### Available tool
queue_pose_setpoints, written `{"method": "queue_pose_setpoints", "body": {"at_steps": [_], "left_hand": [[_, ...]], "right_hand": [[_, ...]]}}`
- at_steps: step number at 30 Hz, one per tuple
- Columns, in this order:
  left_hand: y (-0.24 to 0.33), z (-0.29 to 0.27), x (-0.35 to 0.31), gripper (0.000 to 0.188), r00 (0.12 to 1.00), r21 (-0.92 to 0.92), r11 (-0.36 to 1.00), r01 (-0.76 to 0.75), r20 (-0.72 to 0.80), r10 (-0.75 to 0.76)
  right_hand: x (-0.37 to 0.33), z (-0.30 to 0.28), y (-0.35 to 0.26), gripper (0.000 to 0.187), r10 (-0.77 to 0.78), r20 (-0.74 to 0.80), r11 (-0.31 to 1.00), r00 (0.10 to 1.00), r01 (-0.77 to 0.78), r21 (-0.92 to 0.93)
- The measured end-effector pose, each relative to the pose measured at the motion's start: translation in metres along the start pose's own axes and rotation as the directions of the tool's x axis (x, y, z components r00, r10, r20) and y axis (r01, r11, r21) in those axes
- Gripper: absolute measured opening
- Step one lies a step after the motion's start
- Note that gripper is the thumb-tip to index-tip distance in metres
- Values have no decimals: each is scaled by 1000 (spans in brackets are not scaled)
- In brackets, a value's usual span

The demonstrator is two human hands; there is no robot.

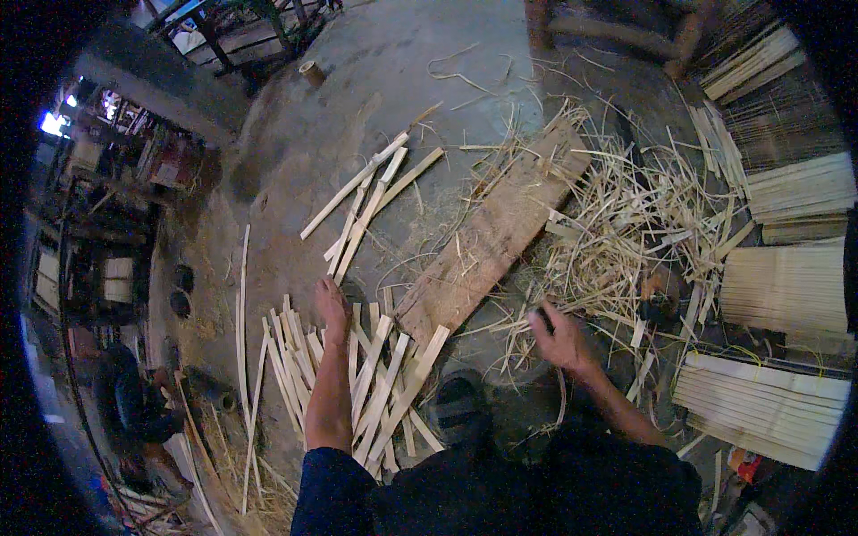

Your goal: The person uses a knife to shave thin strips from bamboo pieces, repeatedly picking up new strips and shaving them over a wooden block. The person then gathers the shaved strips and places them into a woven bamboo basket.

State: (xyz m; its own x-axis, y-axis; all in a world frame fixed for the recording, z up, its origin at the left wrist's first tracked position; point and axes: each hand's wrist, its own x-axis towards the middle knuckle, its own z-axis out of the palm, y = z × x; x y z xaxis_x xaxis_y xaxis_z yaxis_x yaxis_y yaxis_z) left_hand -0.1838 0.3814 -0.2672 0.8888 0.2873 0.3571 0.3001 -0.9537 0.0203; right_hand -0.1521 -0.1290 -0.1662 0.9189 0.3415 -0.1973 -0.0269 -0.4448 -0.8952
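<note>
My left hand [333, 310] reaches forward over the floor, fingers stretched out, at the near ends of a few pale split-bamboo strips [365, 213]; I see no clear grip on them. Under and beside my left forearm lies a fanned pile of more bamboo strips [380, 384]. My right hand [559, 338] hovers to the right, thumb and fingers apart, with a dark patch at the fingertips that I cannot make out. Between the hands a worn wooden board [505, 228] slants away from me. Tangled bamboo shavings [626, 223] heap up on its right side, near my right hand.
Bundles of flat pale slats [764, 402] line the right edge. Long thin strips [243, 313] lie at left. A person [134, 402] sits low at the far left among strips. A small cylinder [312, 73] stands at the back; a wooden frame [617, 36] stands at top right.
</note>
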Motion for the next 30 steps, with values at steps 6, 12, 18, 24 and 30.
{"method": "queue_pose_setpoints", "body": {"at_steps": [6, 12, 18, 24, 30], "left_hand": [[26, -2, -8, 27, 896, -611, 662, 435, 222, -385], [33, -8, -16, 22, 981, 77, 993, -89, -167, 101], [41, -21, -10, 17, 937, -114, 944, 310, 205, -283], [33, -4, -4, 30, 878, 12, 922, 387, 299, -373], [27, 4, -19, 37, 955, -60, 957, 283, 115, -275]], "right_hand": [[-26, 10, 6, 41, -3, 265, 991, 964, -33, 131], [28, -78, 48, 41, 472, -314, 827, 824, -291, 481], [6, -134, 39, 41, 510, -508, 773, 695, -111, 625], [-19, -25, 61, 37, 292, -412, 939, 863, -175, 297], [-9, 6, 40, 39, 214, -113, 940, 970, -173, 295]]}}
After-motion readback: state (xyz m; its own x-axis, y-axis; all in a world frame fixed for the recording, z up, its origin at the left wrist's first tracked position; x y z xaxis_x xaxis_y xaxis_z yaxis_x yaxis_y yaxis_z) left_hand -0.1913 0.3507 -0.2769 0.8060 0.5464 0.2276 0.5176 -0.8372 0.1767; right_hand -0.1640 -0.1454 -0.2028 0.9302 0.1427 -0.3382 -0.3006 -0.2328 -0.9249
